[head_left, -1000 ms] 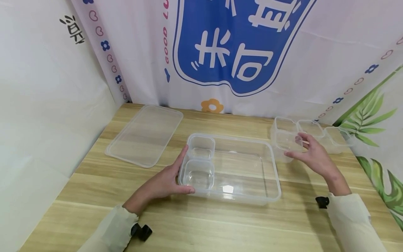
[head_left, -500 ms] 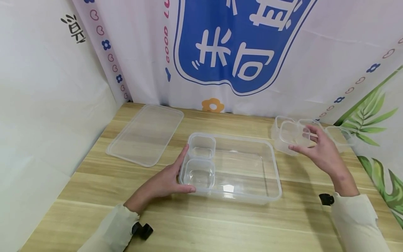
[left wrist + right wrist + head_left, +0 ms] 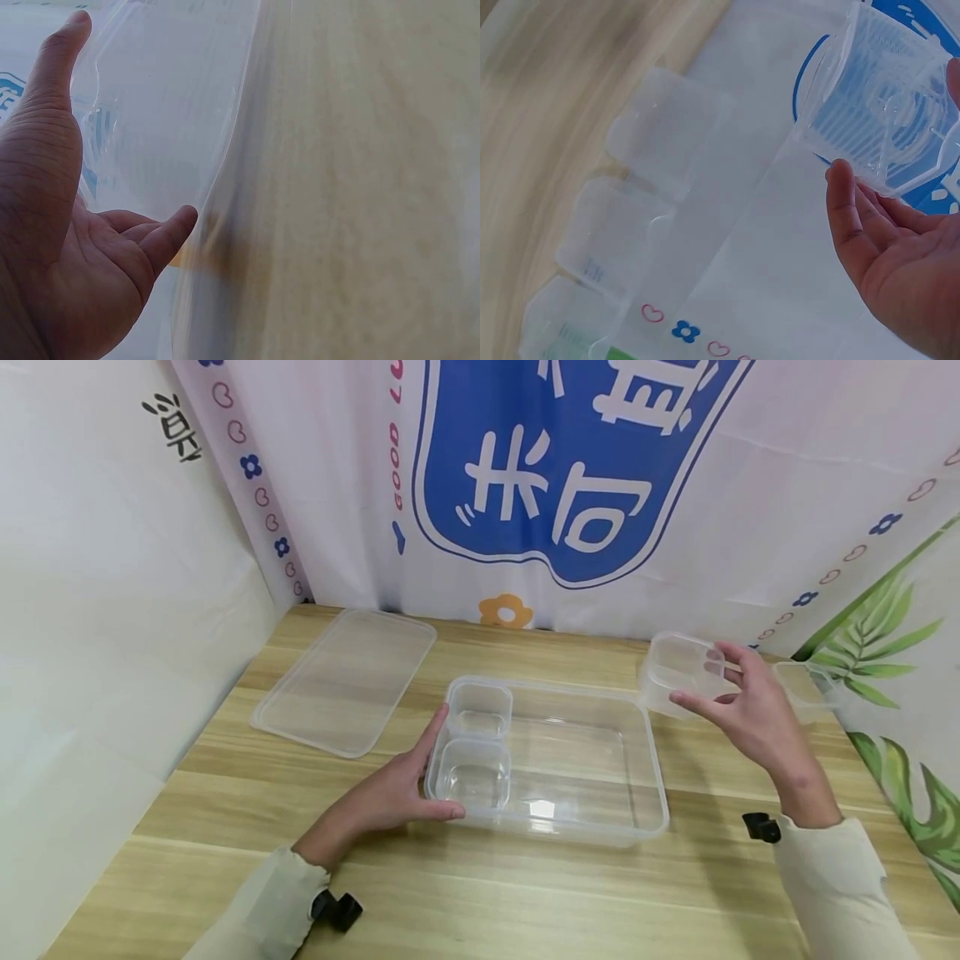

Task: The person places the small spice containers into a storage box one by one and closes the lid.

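Note:
A large clear plastic box (image 3: pixel 585 777) lies lengthwise on the table. Two small clear containers, one at the back (image 3: pixel 480 703) and one in front (image 3: pixel 474 777), fill its left end. My left hand (image 3: pixel 386 793) rests against that end, thumb along the front corner and forefinger stretched up the left side. In the right wrist view, a small clear container (image 3: pixel 881 105) is held tilted between the thumb and fingers of my right hand (image 3: pixel 757 710). More such containers, seen below it (image 3: pixel 664 135), stand on the table; in the head view the held one and my hand partly cover them.
A flat translucent lid (image 3: pixel 345 685) lies at the back left of the wooden table (image 3: pixel 525 893). A printed cloth (image 3: pixel 337 510) hangs along the table's back edge. The rightmost small container (image 3: pixel 806 685) stands near the right edge.
My right hand has raised its small container from the group, first a little right, then back left, and the container's tilt has altered. The left hand and large box have stayed put.

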Tool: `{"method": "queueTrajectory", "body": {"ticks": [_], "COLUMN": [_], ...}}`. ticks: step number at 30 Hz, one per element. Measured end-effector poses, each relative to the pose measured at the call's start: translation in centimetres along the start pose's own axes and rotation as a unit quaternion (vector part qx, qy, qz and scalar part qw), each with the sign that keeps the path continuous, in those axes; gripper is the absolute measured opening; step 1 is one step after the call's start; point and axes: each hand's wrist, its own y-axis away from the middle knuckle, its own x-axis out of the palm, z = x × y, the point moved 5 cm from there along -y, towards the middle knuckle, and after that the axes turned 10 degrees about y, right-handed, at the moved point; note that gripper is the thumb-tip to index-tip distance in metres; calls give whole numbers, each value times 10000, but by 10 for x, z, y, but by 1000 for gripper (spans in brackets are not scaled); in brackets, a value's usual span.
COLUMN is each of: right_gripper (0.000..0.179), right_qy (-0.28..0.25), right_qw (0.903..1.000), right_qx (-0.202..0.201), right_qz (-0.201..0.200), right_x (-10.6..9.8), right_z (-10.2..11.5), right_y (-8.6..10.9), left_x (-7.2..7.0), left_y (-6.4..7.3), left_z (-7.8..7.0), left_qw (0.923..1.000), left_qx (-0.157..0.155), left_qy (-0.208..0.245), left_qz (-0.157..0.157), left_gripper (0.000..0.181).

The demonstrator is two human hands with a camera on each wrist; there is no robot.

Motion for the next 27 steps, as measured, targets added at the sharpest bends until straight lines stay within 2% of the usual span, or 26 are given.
{"method": "queueTrajectory", "body": {"ticks": [5, 15, 27], "right_gripper": [94, 94, 96], "right_qy": [-129, -192, -585], "right_qw": [9997, 9981, 9902], "right_qx": [-209, -386, -482], "right_qz": [46, 429, 1172], "right_x": [7, 20, 48], "right_z": [15, 46, 65], "right_y": [-1, 0, -3], "left_x": [0, 0, -1], "left_y": [0, 0, 0], "left_z": [0, 0, 0], "left_qw": [10000, 10000, 10000], "left_qx": [5, 52, 79], "left_qy": [-13, -26, 1], "left_qz": [36, 36, 14], "left_gripper": [134, 134, 134]}}
